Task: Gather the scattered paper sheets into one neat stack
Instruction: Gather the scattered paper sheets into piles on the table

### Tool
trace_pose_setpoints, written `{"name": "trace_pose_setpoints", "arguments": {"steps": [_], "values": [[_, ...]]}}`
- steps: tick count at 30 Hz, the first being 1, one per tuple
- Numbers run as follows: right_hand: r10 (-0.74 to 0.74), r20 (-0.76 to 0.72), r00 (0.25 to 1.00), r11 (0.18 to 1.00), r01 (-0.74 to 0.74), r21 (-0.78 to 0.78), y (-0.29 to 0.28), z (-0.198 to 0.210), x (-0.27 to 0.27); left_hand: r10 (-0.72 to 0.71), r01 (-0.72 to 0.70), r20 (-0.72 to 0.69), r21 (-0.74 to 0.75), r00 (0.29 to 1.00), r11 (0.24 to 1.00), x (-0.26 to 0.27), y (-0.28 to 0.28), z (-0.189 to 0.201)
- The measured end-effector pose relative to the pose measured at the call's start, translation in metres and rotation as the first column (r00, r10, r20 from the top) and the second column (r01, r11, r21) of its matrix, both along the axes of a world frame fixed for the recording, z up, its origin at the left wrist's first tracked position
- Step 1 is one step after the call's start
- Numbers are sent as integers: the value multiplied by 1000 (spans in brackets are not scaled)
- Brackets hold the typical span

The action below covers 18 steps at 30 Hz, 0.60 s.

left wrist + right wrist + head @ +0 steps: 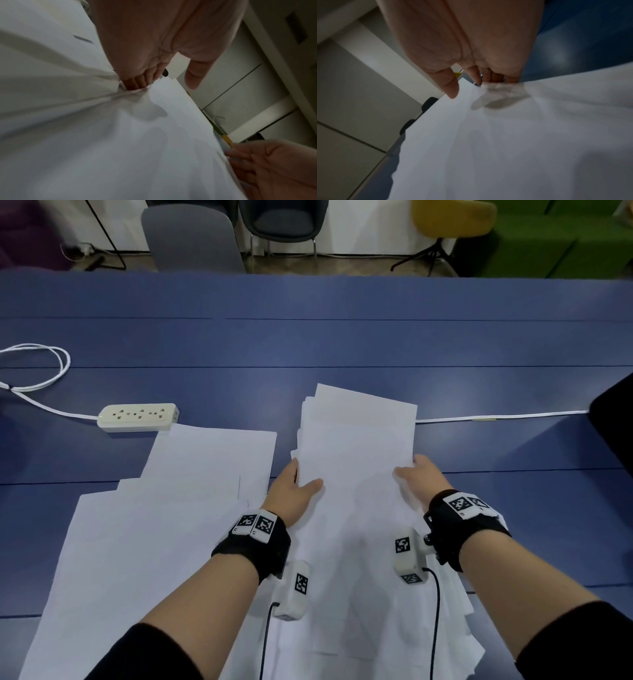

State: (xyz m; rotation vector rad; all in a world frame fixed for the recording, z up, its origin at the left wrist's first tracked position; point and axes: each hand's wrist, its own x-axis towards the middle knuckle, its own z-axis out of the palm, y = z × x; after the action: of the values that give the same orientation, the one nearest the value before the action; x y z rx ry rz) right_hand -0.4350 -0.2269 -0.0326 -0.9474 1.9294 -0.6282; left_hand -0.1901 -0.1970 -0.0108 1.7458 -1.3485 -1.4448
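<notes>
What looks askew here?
The held paper bundle is ragged: sheet edges fan out at its far-left corner and near-right side. Several loose sheets still lie overlapped on the blue table, beside the power strip.

The sheets point(356, 440) under my hands are thin white paper, matt and smooth, so thin that my fingers point(489, 76) show through as grey shadows. The loose sheets to my left point(205, 460) look the same. The table point(308, 344) is a blue, smooth surface with a soft sheen that catches a blurred highlight. The power strip point(137, 416) is cream plastic, slightly glossy, its cord point(41, 364) white and smooth. My wrist bands point(260, 546) are black cloth, matt.
</notes>
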Motion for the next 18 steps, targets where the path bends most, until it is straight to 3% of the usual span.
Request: {"name": "trace_pose_setpoints", "arguments": {"steps": [3,6,8,12,18], "values": [[0,-87,996,999,4,41,29,4,-11,77,-77,2,13,997,997,12,12,0],[211,-290,933,969,-160,189,79,-6,-34,81,-85,52,87,995,993,31,42,-3],[295,-327,898,944,-221,245,115,-10,-41,61,-70,75,121,995,990,43,66,-6],[135,-184,974,986,-114,120,174,-10,-20,8,-8,3,167,1000,986,44,99,-7],[-5,-139,990,997,-7,-82,196,-23,20,-57,58,-15,178,998,982,14,120,-17]]}}
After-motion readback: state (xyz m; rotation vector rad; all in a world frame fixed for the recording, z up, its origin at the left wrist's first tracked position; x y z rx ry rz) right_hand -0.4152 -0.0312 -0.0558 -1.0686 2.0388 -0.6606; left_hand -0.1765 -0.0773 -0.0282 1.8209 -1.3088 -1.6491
